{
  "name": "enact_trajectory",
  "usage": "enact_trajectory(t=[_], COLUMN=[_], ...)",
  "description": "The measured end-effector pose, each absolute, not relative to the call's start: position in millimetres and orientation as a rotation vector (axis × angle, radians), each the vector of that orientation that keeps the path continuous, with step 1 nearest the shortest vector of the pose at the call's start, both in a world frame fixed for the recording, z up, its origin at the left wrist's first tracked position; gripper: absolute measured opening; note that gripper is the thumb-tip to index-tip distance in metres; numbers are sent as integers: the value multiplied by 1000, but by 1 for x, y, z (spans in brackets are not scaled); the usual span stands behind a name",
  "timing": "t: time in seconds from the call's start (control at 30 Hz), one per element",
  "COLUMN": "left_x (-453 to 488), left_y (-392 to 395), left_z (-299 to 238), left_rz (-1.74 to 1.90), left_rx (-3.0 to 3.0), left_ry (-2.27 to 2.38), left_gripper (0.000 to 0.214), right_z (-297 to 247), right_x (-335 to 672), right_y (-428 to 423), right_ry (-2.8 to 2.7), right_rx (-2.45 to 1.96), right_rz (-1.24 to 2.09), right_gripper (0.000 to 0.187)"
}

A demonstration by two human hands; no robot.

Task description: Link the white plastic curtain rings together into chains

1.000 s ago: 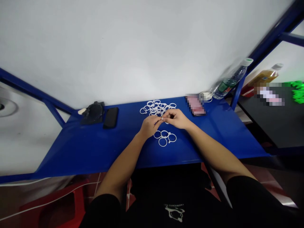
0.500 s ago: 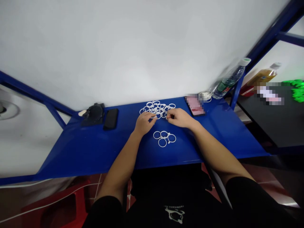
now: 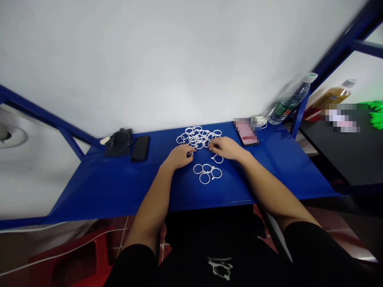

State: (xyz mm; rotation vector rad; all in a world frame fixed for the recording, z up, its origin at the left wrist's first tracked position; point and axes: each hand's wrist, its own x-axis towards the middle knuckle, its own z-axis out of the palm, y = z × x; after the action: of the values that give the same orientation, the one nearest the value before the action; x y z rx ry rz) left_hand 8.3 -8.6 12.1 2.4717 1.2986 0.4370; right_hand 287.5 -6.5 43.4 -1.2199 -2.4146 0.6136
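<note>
A loose pile of white plastic rings (image 3: 198, 135) lies at the back of the blue table (image 3: 119, 187). My left hand (image 3: 178, 156) rests at the pile's near edge, its fingertips pinched on a white ring. My right hand (image 3: 226, 147) sits at the pile's right edge with the fingers curled; what they grip is hidden. A single ring (image 3: 218, 159) lies on the table just under my right hand. A small group of rings (image 3: 207, 173) lies nearer to me, between my two forearms.
A black phone (image 3: 140, 148) and a dark lumpy object (image 3: 118, 141) lie at the back left. A pink phone (image 3: 246, 133) lies right of the pile, with a water bottle (image 3: 289, 99) leaning on the blue frame. The wall stands just behind the table. A red stool (image 3: 68, 259) stands below left.
My hands were together above the small group of rings; they have parted and moved back to the pile's edge. A single ring now lies under my right hand.
</note>
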Motion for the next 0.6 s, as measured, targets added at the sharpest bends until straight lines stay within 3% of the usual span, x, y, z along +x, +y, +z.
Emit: enact_trajectory(t=[0.2,0.4,0.6], left_x=[12,20,30], left_y=[-7,-16,-20], left_z=[11,22,17], left_rz=[598,1044,1251], left_rx=[2476,2430,2320], left_ry=[1254,1188,1168], left_gripper=[14,15,19], right_z=[32,28,31], right_x=[278,276,269], right_y=[-7,-9,-14], right_ry=[-2465,-2511,-2331], right_rx=[-1120,-1116,-985], right_rz=[616,600,691], right_gripper=[10,11,14])
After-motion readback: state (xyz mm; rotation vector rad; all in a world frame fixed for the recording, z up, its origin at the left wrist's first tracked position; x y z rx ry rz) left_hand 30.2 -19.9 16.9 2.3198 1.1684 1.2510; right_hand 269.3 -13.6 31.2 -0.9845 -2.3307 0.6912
